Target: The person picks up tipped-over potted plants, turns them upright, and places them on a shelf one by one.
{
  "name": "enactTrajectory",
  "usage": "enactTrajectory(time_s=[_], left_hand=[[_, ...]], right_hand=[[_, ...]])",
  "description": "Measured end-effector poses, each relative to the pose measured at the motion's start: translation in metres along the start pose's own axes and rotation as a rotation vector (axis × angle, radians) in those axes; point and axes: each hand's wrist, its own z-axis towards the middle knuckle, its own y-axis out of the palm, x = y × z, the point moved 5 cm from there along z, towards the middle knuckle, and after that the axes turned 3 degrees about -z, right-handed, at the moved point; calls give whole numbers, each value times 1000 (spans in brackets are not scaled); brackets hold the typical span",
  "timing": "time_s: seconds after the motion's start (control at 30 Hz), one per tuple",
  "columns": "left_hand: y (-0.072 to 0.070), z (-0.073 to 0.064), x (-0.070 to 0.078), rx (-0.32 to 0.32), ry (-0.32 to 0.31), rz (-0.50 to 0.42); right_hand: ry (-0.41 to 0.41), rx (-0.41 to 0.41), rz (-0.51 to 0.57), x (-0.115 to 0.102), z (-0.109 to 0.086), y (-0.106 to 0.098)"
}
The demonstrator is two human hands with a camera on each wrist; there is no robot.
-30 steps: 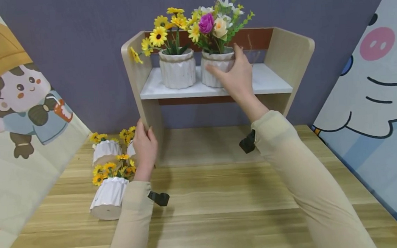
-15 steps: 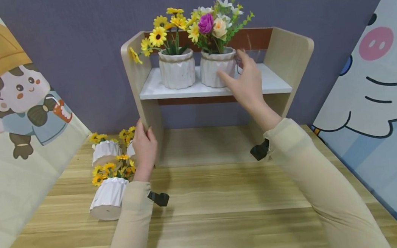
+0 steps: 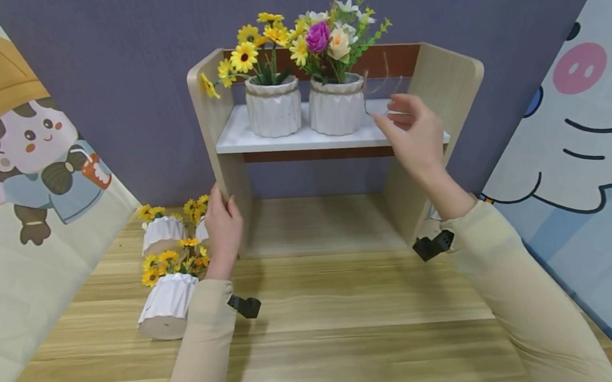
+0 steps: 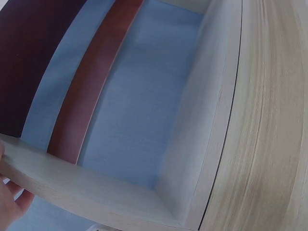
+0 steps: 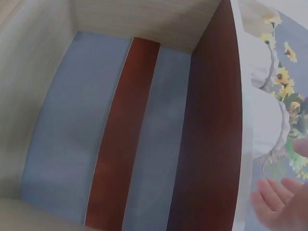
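Note:
At the left side panel of a small wooden shelf (image 3: 413, 136), my left hand (image 3: 225, 228) grips the front edge; its fingers show at the panel in the left wrist view. On the white upper board stand two white ribbed pots with twine round their rims. The left pot (image 3: 273, 108) bears yellow daisies, the right pot (image 3: 336, 107) mixed flowers with a purple rose. Loose thin twine ends (image 3: 365, 94) stick out beside the right pot. My right hand (image 3: 419, 134) hovers right of that pot, apart from it, fingers loosely bent with nothing seen in them.
Left of the shelf, several white pots of yellow flowers lie tipped on the wooden table (image 3: 346, 329); the nearest pot (image 3: 168, 304) shows its base. A partly hidden whitish thing (image 3: 431, 224) sits behind my right wrist. A dark wall (image 3: 131, 79) stands behind the shelf.
My right hand has let go of the mixed-flower pot and drawn away to the right and slightly down. The pots and my left hand have stayed in place.

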Motion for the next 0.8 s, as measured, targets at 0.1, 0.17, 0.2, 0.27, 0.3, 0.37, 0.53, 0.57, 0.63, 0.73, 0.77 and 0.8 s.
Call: enactTrajectory(time_s=[0.1,0.17,0.2,0.27,0.3,0.37,0.53,0.57,0.63,0.73,0.77,0.8], left_hand=[[0,0,0,0,-5,-1],[0,-1,0,2,-8,0],[0,-1,0,3,-9,-1],[0,-1,0,3,-12,0],[0,-1,0,1,-15,0],[0,-1,0,-5,-19,0],[1,-1,1,-28,-34,5],[1,-1,1,-32,-36,9],[1,-1,2,-37,-36,10],[0,1,3,-34,-22,20],[0,1,4,-32,-16,21],[-1,2,4,-29,-10,23]], right_hand=[[-3,3,-23,7,-5,-8],[-5,6,-49,11,-8,-12],[-6,9,-64,13,-9,-14],[-9,26,-84,17,-11,-19],[-10,34,-99,19,-11,-21],[-14,49,-123,23,-12,-26],[-19,44,-161,34,-17,-37],[-14,37,-166,36,-19,-38],[2,21,-179,40,-21,-42],[34,3,-199,48,-25,-47],[43,-4,-207,50,-27,-49],[49,-9,-213,53,-28,-50]])
